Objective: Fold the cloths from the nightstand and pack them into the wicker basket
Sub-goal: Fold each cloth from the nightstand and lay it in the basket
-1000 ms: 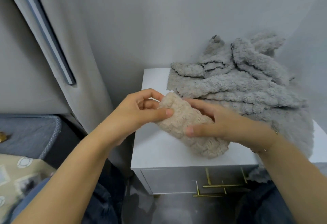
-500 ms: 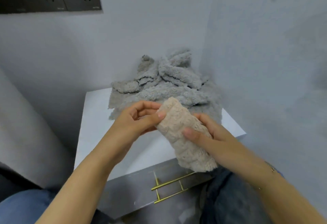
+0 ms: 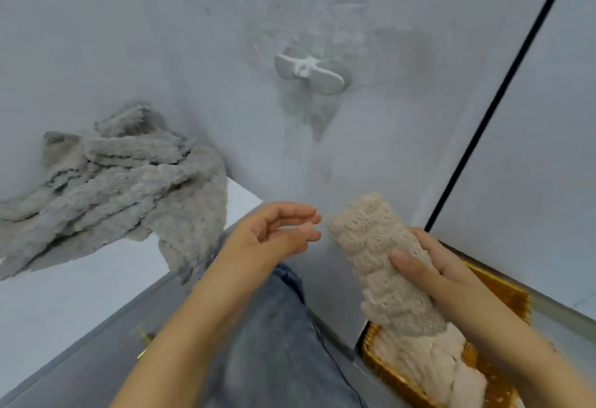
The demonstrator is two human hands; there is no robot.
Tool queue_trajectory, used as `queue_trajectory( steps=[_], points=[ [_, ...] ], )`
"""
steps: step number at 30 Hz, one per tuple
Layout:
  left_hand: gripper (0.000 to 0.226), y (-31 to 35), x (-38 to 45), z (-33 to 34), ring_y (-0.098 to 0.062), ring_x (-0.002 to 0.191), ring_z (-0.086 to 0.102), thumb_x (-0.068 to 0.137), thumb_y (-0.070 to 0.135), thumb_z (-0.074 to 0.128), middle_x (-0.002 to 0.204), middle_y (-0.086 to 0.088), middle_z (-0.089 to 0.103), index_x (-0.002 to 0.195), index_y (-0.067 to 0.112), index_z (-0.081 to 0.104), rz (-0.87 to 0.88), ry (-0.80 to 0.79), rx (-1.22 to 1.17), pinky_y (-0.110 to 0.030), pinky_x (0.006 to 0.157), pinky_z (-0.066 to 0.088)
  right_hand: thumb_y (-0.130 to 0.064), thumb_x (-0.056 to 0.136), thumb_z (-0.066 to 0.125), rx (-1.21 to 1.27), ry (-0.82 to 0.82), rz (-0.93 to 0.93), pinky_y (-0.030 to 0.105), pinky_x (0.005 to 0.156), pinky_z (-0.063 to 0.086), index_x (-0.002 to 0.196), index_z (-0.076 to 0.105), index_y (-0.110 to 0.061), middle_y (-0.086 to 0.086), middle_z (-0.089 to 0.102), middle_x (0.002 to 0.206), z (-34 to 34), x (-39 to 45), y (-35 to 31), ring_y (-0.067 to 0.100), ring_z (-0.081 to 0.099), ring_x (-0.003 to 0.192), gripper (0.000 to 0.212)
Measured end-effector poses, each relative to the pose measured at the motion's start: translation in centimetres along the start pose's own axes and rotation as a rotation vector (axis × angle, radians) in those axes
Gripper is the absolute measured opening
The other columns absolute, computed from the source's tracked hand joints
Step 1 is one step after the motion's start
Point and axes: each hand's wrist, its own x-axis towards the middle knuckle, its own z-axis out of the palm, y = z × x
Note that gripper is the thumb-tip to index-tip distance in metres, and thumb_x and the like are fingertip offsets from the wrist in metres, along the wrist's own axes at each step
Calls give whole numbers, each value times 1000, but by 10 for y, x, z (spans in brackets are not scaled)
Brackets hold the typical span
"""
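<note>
My right hand (image 3: 429, 265) grips a folded beige fluffy cloth (image 3: 383, 256) and holds it in the air above the wicker basket (image 3: 512, 298) at the lower right. Pale pink folded cloth (image 3: 435, 365) lies inside the basket. My left hand (image 3: 274, 233) hovers just left of the beige cloth, fingers loosely curled, holding nothing. A heap of grey fluffy cloths (image 3: 113, 185) lies on the white nightstand (image 3: 74, 291) at the left, against the wall.
A white wall hook (image 3: 306, 72) is fixed on the grey wall ahead. A black vertical line (image 3: 503, 91) marks a panel edge at the right. My knee in blue jeans (image 3: 274, 343) sits between the nightstand and the basket.
The view has swung right from the nightstand to the basket. My left hand has let go of the beige cloth, and my right hand has carried it over the basket.
</note>
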Motion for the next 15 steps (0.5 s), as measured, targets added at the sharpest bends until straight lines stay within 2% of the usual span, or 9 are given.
queue_trajectory(
  steps=[2, 4, 6, 10, 13, 15],
  points=[
    [20, -4, 4, 25, -16, 99, 70, 91, 5, 61, 109, 0, 73, 108, 11, 67, -13, -78, 41, -27, 91, 55, -63, 70, 69, 20, 91, 19, 26, 67, 59, 102, 66, -44, -8, 74, 100, -24, -21, 11, 15, 72, 90, 38],
    [18, -12, 10, 53, -12, 99, 70, 91, 8, 62, 108, 3, 73, 107, 14, 68, -34, -165, 113, -28, 93, 54, -56, 80, 66, 30, 201, 47, 26, 67, 59, 109, 64, -39, -9, 74, 101, -49, -40, 26, 14, 72, 91, 34],
    [16, -24, 17, 80, -7, 98, 69, 91, 13, 64, 106, 8, 73, 105, 19, 69, -47, -257, 197, -27, 93, 53, -46, 81, 60, 38, 301, 80, 26, 67, 60, 114, 60, -34, -8, 74, 102, -73, -55, 42, 13, 72, 91, 36],
    [14, -54, 42, 136, -6, 99, 67, 91, 17, 65, 107, 10, 72, 97, 29, 68, -91, -431, 335, -18, 87, 52, -52, 84, 63, 90, 439, 133, 24, 68, 58, 118, 58, -34, -9, 73, 108, -123, -71, 84, 12, 71, 95, 39],
    [21, -86, 65, 171, -9, 100, 65, 91, 13, 63, 106, 9, 70, 92, 33, 66, -100, -509, 454, -15, 82, 50, -49, 86, 57, 172, 556, 193, 28, 77, 55, 120, 55, -38, -13, 72, 109, -159, -69, 125, 9, 70, 97, 35],
    [25, -111, 81, 194, -6, 98, 63, 90, 10, 60, 103, 11, 68, 91, 34, 64, -113, -534, 517, -9, 75, 47, -54, 88, 59, 207, 629, 225, 37, 86, 54, 130, 53, -34, -8, 70, 117, -184, -63, 158, 13, 69, 103, 47]
  ],
)
